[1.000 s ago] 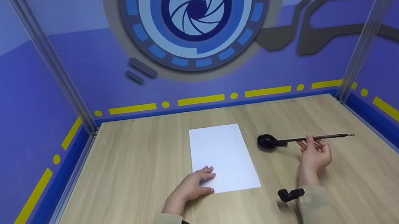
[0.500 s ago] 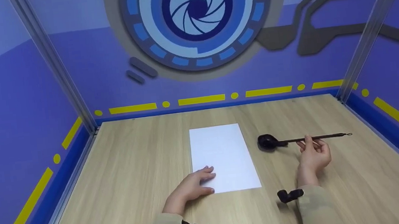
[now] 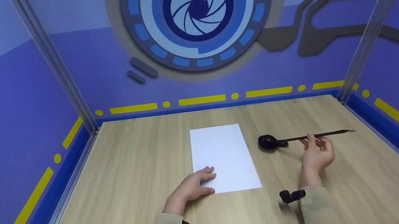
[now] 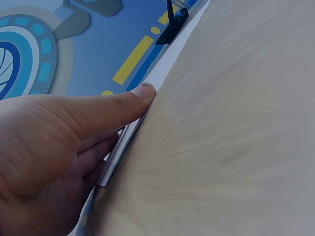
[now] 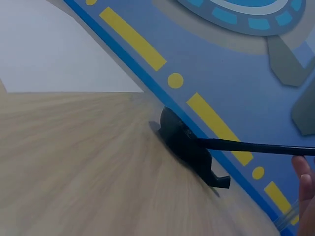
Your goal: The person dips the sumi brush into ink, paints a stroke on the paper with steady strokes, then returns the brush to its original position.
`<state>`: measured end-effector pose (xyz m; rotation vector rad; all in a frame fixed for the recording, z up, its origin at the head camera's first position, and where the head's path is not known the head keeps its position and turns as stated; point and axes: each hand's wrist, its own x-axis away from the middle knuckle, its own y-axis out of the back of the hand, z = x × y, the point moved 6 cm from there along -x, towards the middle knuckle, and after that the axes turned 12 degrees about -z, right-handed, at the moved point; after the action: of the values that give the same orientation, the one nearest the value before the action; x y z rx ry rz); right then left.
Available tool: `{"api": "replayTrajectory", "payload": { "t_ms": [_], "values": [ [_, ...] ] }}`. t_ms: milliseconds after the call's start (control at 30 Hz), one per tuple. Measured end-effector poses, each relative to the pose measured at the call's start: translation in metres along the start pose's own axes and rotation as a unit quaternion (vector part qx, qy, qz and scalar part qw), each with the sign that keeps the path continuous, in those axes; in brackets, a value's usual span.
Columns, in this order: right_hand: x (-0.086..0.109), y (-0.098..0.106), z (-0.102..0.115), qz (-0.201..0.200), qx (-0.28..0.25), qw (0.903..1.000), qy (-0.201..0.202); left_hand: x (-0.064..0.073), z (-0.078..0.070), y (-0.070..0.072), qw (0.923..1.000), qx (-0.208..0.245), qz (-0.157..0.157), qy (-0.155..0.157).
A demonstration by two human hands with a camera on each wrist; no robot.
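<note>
your head view looks forward and down on the table (image 3: 127, 164) from above, your left wrist view peers closely past your left hand (image 4: 59, 142), and your right wrist view faces the black dish (image 5: 187, 145) from nearby, all three sharing the white paper (image 3: 222, 150).

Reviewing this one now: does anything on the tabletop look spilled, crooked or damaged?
Nothing stands out. The white paper looks unmarked, with the left hand on its near-left corner. The right hand holds a brush reaching to the black dish; no spill shows around it, though its interior is too dark to judge.
</note>
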<state>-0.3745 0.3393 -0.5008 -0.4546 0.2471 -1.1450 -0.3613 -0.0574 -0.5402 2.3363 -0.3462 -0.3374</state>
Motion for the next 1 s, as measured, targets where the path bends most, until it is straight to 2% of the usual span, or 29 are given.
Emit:
{"api": "replayTrajectory", "payload": {
  "t_ms": [267, 600, 800, 1000],
  "values": [
    [0.01, -0.012, 0.016, 0.073, 0.01, 0.9959, 0.051, 0.0, 0.0, -0.001, 1.0, -0.001, 0.003, -0.005],
    [0.016, -0.019, 0.014, 0.126, 0.01, 0.9909, 0.048, -0.001, 0.001, -0.001, 1.0, -0.004, 0.002, -0.006],
    [0.017, -0.021, 0.015, 0.137, 0.045, 0.9889, 0.039, 0.0, -0.001, 0.001, 1.0, -0.001, 0.004, -0.004],
    [0.019, -0.02, 0.026, 0.133, 0.051, 0.9878, 0.063, 0.0, 0.0, 0.0, 1.0, -0.002, 0.005, -0.001]
  ]
}}
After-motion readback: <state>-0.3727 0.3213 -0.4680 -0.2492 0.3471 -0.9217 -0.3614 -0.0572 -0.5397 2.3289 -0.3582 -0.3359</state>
